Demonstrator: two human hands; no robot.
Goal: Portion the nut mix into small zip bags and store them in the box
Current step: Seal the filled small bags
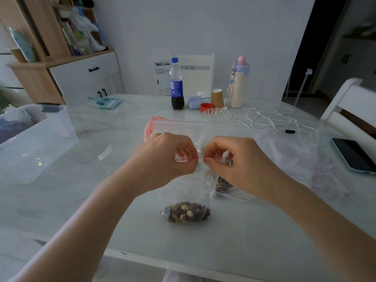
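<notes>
Left of the small zip bag (186, 192) sits the clear box (34, 131), cut off by the edge – left hand (162, 159) and right hand (240, 161) pinch its red seal; behind, another nut bag (223, 185) half hidden

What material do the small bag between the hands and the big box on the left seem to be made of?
Small zip bag: apparently thin, clear, glossy plastic film; the nuts show through and it wrinkles. Box: likely rigid translucent plastic, since its walls stand straight and let the contents show dimly.
</notes>
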